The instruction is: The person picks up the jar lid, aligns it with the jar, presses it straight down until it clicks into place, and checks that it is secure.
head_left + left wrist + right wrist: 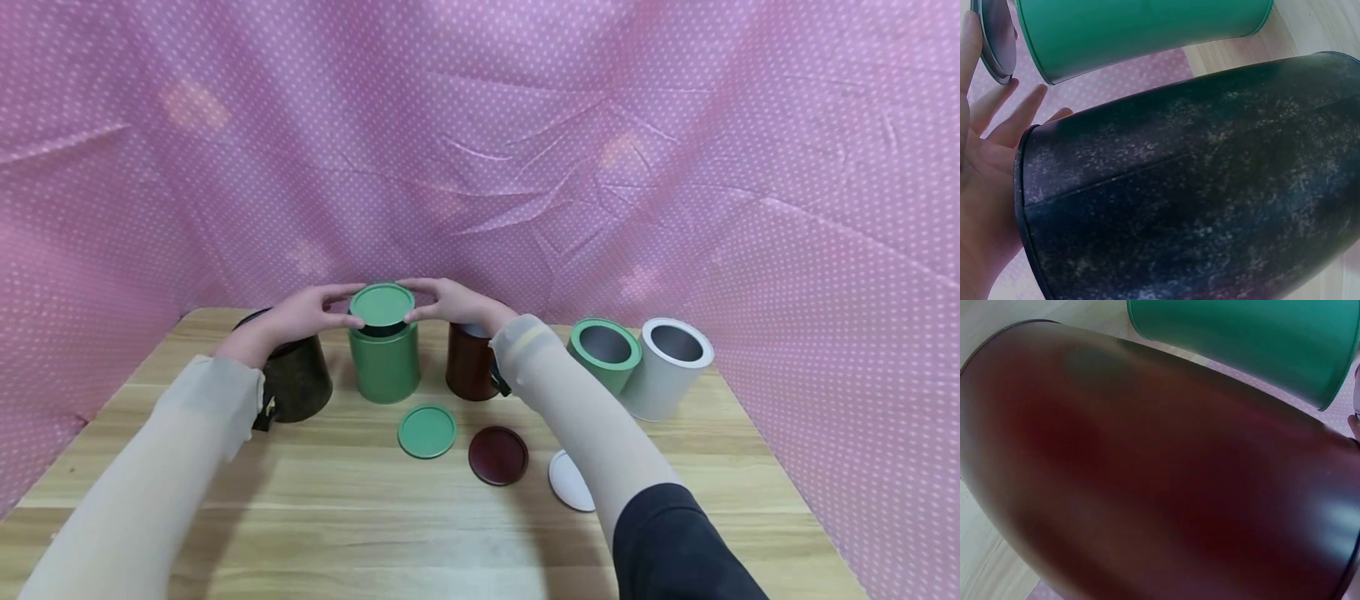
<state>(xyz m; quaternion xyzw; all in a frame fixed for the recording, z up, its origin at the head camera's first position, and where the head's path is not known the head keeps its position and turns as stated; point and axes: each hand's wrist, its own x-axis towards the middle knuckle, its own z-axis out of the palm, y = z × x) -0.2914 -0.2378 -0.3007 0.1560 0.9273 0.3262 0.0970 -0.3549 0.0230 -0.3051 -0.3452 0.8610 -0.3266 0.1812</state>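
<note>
Both hands hold a round green lid [382, 305] by its edge, one at each side. The lid is raised a little over the dark mouth of a green can [386, 367], with a gap between them. My left hand [303, 317] has its fingers and thumb at the lid's left edge, and in the left wrist view the lid [999, 37] stands apart from the green can [1141, 31]. Opposite it, my right hand [450, 302] grips the right edge. A dark mottled can [300, 383] stands under the left wrist, and a red-brown can [468, 367] under the right.
On the wooden table [337, 525], a second green lid [427, 432], a dark red lid [498, 456] and a white lid [572, 481] lie in front. Another green can [606, 350] and a white can [666, 375] stand uncovered at right. Pink dotted cloth [480, 167] hangs behind.
</note>
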